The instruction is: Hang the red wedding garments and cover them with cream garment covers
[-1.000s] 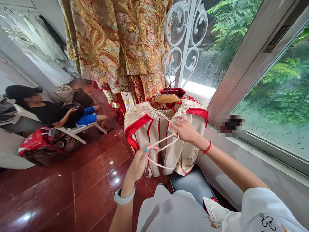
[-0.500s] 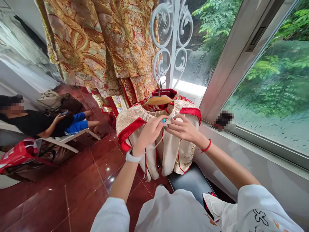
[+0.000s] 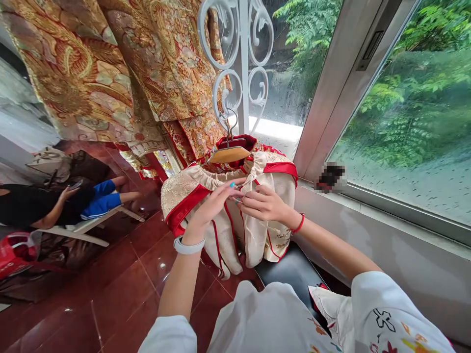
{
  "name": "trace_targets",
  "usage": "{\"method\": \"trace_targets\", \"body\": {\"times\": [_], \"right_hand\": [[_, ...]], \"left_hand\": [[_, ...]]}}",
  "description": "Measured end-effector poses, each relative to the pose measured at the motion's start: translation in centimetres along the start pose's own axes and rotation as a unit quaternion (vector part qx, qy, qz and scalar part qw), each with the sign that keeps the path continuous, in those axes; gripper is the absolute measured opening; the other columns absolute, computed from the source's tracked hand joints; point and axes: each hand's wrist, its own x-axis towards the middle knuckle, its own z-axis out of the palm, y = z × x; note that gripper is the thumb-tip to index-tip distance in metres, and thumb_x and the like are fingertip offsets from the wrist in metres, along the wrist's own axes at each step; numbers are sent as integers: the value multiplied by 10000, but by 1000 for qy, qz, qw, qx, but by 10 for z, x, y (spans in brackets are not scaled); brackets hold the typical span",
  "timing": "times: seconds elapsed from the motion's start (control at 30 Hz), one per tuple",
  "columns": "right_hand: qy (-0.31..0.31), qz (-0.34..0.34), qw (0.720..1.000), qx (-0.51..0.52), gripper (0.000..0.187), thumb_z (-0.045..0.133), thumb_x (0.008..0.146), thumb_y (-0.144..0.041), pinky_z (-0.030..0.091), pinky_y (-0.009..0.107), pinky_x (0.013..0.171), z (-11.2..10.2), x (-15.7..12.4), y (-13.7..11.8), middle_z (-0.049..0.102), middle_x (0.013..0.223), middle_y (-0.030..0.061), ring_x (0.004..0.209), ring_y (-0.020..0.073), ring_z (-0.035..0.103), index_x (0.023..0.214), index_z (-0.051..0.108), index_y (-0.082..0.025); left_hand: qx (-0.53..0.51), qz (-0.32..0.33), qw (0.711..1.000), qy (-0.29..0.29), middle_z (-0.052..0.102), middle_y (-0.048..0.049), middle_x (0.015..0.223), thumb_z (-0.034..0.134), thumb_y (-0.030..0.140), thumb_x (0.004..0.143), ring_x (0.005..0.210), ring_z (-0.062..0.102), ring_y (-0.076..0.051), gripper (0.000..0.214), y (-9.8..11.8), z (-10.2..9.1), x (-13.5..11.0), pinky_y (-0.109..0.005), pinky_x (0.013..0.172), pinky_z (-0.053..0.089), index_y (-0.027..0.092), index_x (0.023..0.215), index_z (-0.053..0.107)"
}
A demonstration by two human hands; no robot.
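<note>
A cream garment point(image 3: 200, 179) with broad red trim and a gathered neckline hangs on a wooden hanger point(image 3: 230, 155). At the front of its neckline my two hands meet over a thin pale drawstring. My left hand point(image 3: 213, 202), with a white band on its wrist, has long, slightly bent fingers closed together around the string. From the right, my right hand point(image 3: 265, 203) pinches at the same spot with curled fingers, a red cord bracelet on its wrist. The fingers hide most of the string and any knot in it.
Gold and red embroidered robes point(image 3: 136, 83) hang at the left beside a white scrolled metal frame point(image 3: 243, 63). A window point(image 3: 397, 132) is on the right. Below are a black seat point(image 3: 290, 274) and white cloth point(image 3: 333, 309). A seated person point(image 3: 33, 203) holds a phone.
My view has turned slightly, shifting the scene left. My fingers have moved a little lower on the garment and closer together, and the loose length of string hanging below them is less visible.
</note>
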Motion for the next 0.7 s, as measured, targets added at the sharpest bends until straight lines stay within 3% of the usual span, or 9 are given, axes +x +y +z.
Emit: {"method": "trace_targets", "body": {"times": [0.13, 0.3, 0.43, 0.57, 0.7], "right_hand": [[-7, 3, 1000, 0, 272, 435, 1037, -145, 382, 336, 668, -3, 3, -4, 725, 876, 1, 819, 142, 595, 890, 639, -249], [-8, -31, 999, -20, 287, 433, 1029, -106, 392, 336, 695, -1, 2, -9, 714, 853, -12, 815, 138, 573, 895, 637, -257], [42, -76, 994, -69, 263, 475, 1009, -73, 374, 330, 737, 3, -1, -12, 687, 808, -2, 860, 141, 570, 853, 630, -218], [97, -101, 984, -107, 251, 494, 1002, -76, 364, 316, 737, 4, -2, -12, 675, 782, -2, 842, 139, 564, 831, 632, -198], [78, -73, 993, -54, 256, 441, 1036, -119, 347, 306, 690, 1, 0, -8, 687, 807, 4, 779, 137, 556, 915, 650, -204]], "left_hand": [[-54, 0, 999, -5, 736, -80, 1003, 457, 387, 964, 972, 673, -211, 447, 3, -6, 0, -339, 947, 503, 177, 1325, 618], [77, 27, 996, -42, 692, -38, 882, 450, 421, 961, 866, 636, -199, 399, 1, -4, 6, -325, 894, 507, 199, 1201, 679], [146, 30, 987, -57, 652, -8, 805, 399, 460, 984, 804, 622, -198, 392, -3, 4, 7, -318, 876, 499, 224, 1183, 640], [187, -2, 980, -65, 651, -7, 842, 329, 396, 1006, 826, 628, -193, 368, -3, 6, 2, -304, 851, 499, 220, 1238, 553], [211, -5, 975, -68, 689, -20, 915, 354, 376, 995, 899, 659, -204, 358, -5, 2, 1, -337, 928, 489, 230, 1257, 548]]}}
